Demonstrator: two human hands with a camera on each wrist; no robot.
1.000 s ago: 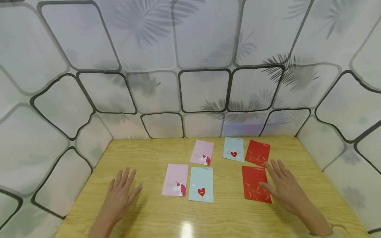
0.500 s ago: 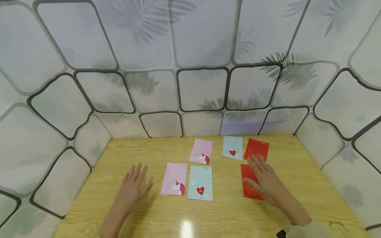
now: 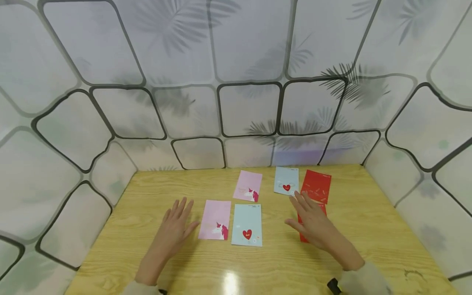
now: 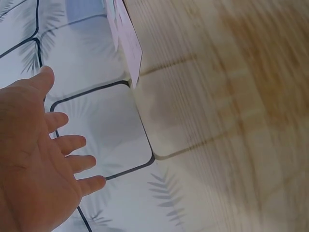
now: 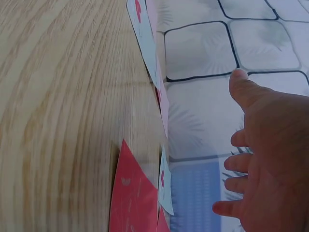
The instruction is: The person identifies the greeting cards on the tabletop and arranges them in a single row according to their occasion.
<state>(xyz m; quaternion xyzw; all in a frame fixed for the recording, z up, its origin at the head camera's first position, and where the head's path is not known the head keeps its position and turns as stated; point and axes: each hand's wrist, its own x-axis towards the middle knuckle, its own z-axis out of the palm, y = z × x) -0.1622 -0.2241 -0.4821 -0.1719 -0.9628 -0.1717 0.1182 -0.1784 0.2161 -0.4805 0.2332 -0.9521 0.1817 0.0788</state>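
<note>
Two pink cards with a unicorn lie on the wooden table, the front pink card [image 3: 215, 217] and the back pink card [image 3: 248, 185]. Beside them are a front light blue card [image 3: 246, 223] with a red heart and a back light blue card [image 3: 286, 179]. At the right, the back red card [image 3: 317, 184] lies behind the front red card [image 3: 303, 235], which is mostly hidden by my right hand [image 3: 315, 225]. That hand hovers, fingers spread, holding nothing. My left hand [image 3: 172, 229] hovers left of the front pink card, its fingers straight and its palm bare.
The wooden table [image 3: 191, 266] has patterned white fabric walls [image 3: 250, 110] at its back and both sides. In the right wrist view a red card [image 5: 133, 193] stands out near the lower middle.
Both hands have moved inward: the left hand to the right, towards the front pink card, and the right hand to the left, over the front red card. The cards lie as before.
</note>
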